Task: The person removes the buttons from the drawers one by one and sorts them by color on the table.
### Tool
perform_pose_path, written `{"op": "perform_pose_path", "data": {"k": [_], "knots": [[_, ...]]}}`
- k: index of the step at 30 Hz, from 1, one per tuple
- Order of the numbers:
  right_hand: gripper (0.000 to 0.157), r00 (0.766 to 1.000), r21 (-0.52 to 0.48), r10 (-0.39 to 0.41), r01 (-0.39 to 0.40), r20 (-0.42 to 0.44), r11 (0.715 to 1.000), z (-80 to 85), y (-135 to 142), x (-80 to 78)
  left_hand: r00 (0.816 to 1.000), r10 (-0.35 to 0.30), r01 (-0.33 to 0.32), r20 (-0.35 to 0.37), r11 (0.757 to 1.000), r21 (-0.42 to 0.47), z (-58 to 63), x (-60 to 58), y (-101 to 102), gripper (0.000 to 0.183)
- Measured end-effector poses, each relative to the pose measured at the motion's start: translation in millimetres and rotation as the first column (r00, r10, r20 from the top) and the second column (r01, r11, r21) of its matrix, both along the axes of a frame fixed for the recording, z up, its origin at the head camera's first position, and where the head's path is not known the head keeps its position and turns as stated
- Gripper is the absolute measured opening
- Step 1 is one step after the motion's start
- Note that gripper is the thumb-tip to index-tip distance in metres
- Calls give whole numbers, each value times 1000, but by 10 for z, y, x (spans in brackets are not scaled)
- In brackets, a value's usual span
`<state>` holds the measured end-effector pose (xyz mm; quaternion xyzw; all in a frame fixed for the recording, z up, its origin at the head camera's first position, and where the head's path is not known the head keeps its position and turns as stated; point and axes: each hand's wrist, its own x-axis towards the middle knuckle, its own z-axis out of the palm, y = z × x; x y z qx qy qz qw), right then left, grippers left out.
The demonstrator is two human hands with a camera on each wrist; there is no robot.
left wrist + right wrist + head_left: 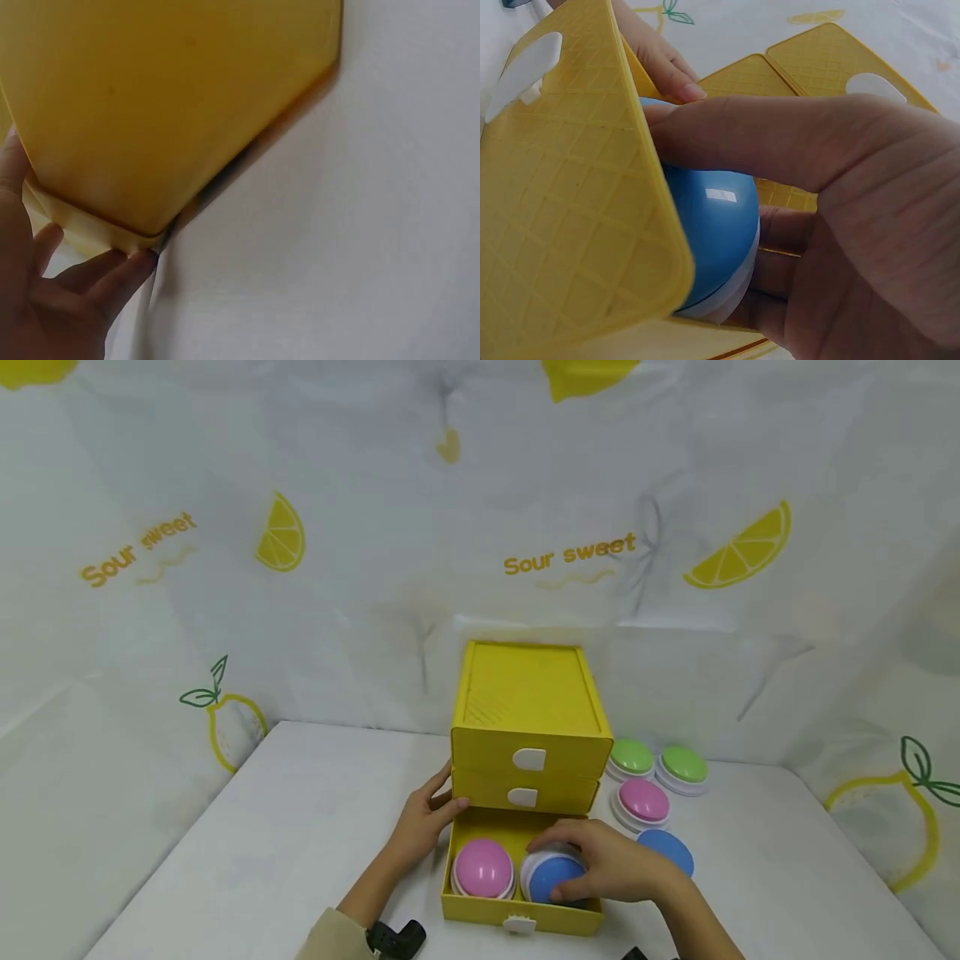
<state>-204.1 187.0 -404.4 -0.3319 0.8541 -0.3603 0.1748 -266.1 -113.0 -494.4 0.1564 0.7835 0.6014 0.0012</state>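
Observation:
A yellow drawer cabinet with white pull tabs stands on the table, its bottom drawer pulled out. Inside that drawer sits a pink dome-topped push button on a white base, at the left. At the drawer's right side, my right hand grips a blue push button, tilted with its dome toward the drawer front; thumb over the dome, fingers around the white base. My left hand rests against the cabinet's left side, fingertips along its edge and thumb near the front corner.
Right of the cabinet are two green push buttons, another pink one and another blue one, partly behind my right hand. A white sheet with lemon prints hangs behind the white table.

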Motion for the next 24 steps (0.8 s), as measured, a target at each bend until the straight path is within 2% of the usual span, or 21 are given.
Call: {"op": "perform_pose_path", "data": {"k": [2,5,9,12,20,24], "knots": [[40,1000,-17,1,-1,10,1000,-15,12,15,1000,-15,15,19,1000,-2,5,6,-3,73],[41,1000,-43,1,-2,-18,999,-30,26,24,1000,-11,11,29,1000,-2,28,16,-11,74],[41,996,-90,-13,6,-84,996,-24,35,12,999,23,-23,-23,1000,-2,76,25,-20,80],[38,994,-124,-43,31,-101,992,-18,59,6,997,28,-26,-72,999,21,115,29,-13,85],[35,990,-142,-141,135,-29,981,17,116,25,990,12,-3,-142,998,69,286,63,-40,78],[35,985,-201,-175,172,6,964,44,154,48,981,8,5,-192,998,68,416,100,-38,76]]}}
